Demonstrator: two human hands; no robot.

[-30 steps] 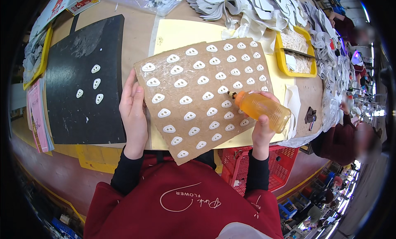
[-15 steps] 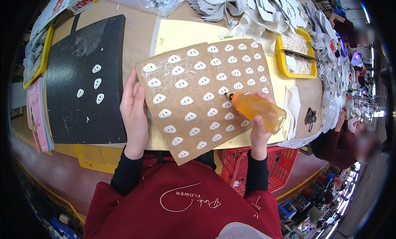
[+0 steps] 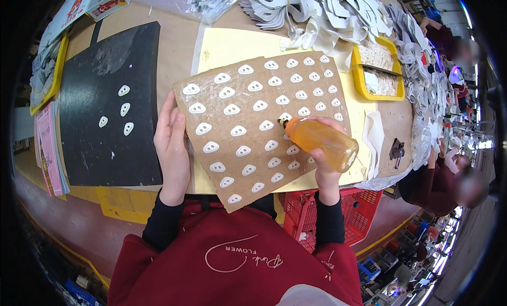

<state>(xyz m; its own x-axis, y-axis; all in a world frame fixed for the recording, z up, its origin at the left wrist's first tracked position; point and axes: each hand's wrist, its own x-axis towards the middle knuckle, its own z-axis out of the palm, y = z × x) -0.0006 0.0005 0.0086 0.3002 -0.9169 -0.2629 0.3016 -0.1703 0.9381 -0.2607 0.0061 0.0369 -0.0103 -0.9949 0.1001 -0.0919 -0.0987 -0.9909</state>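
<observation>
Golden bottle (image 3: 323, 140) slants over the brown cardboard (image 3: 221, 127), its long body running from low right up to a dark tip at the left. The tip is right by a white piece (image 3: 285, 116); I cannot tell if they touch. The bottle is see-through, with an orange neck. The right hand (image 3: 326, 172) is nearest, wrapped around it. The left hand (image 3: 172, 146) lies along the cardboard's left edge, fingers nearly straight; whether it pinches, I cannot tell. Farther left, a black board (image 3: 79, 131) sits on the bench (image 3: 177, 44).

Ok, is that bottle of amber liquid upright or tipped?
Tipped: the bottle lies slanted in the right hand, its dark nozzle pointing left, over the cardboard sheet.
</observation>
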